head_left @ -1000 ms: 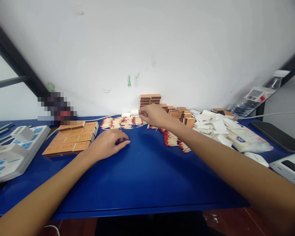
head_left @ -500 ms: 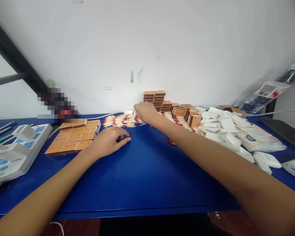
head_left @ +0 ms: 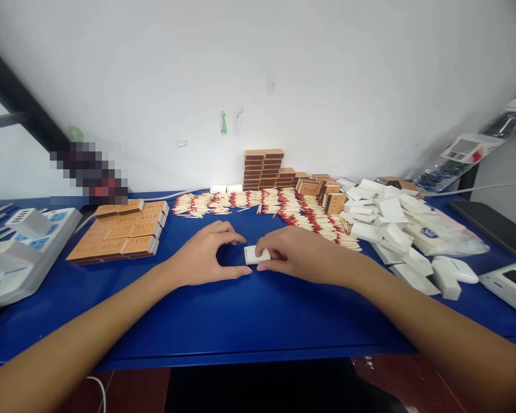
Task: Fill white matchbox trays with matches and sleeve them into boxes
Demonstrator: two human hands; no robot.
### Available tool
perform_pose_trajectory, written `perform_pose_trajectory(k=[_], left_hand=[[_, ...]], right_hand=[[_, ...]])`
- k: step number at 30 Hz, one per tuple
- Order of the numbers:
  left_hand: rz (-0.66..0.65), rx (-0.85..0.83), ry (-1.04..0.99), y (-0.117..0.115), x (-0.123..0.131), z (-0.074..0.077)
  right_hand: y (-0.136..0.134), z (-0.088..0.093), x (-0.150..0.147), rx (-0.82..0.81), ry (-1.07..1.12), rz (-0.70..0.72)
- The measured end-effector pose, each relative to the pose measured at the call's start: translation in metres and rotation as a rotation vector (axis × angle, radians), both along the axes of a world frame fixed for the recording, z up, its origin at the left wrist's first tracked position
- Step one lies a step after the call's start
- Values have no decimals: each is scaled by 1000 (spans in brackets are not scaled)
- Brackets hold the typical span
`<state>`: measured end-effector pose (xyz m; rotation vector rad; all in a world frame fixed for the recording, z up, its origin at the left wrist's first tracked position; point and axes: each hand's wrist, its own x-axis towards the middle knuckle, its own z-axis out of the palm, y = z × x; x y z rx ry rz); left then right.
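My right hand (head_left: 294,252) pinches a small white matchbox tray (head_left: 252,255) just over the blue table. Close by on its left, my left hand (head_left: 212,252) is open, thumb and fingers apart around the tray's near end with nothing between them. Whether the tray holds anything is too small to tell. Behind both hands lie rows of red-tipped matches (head_left: 245,199). Two more white trays (head_left: 226,189) sit against the wall behind these rows. Brown matchbox sleeves (head_left: 262,169) are stacked beside them.
Orange matchboxes (head_left: 124,226) lie in a flat block at left, beside a white power strip (head_left: 38,252). A heap of white trays (head_left: 391,212), a plastic packet (head_left: 445,232), a black phone (head_left: 492,226) and a clear bottle (head_left: 460,152) occupy the right. The blue table (head_left: 241,327) ends in front.
My right hand has come back from the wall side to the middle, carrying a white tray. My left hand has moved right towards it and opened wider. The view has shifted slightly.
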<state>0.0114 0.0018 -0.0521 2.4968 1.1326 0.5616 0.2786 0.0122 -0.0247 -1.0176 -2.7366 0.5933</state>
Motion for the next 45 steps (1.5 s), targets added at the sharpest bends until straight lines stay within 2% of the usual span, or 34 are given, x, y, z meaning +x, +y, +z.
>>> perform_pose_trajectory(k=[3, 7, 10, 17, 27, 33, 39, 45], left_hand=[[1, -18, -12, -2, 6, -1], [4, -22, 15, -2, 15, 4], [-4, -60, 41, 0, 25, 8], [-63, -66, -25, 3, 47, 1], [-101, 18, -21, -4, 34, -4], [-87, 56, -8, -2, 32, -5], [-51, 100, -34, -4, 35, -7], [-53, 153, -11, -8, 39, -8]], right_hand=[[17, 9, 33, -40, 109, -82], [35, 23, 75, -85, -61, -154], [38, 21, 87, -136, -143, -187], [35, 8, 81, -98, -180, -198], [32, 5, 82, -92, -155, -223], [35, 2, 79, 12, -22, -267], [22, 1, 64, -17, 117, -150], [8, -7, 48, -62, 87, -36]])
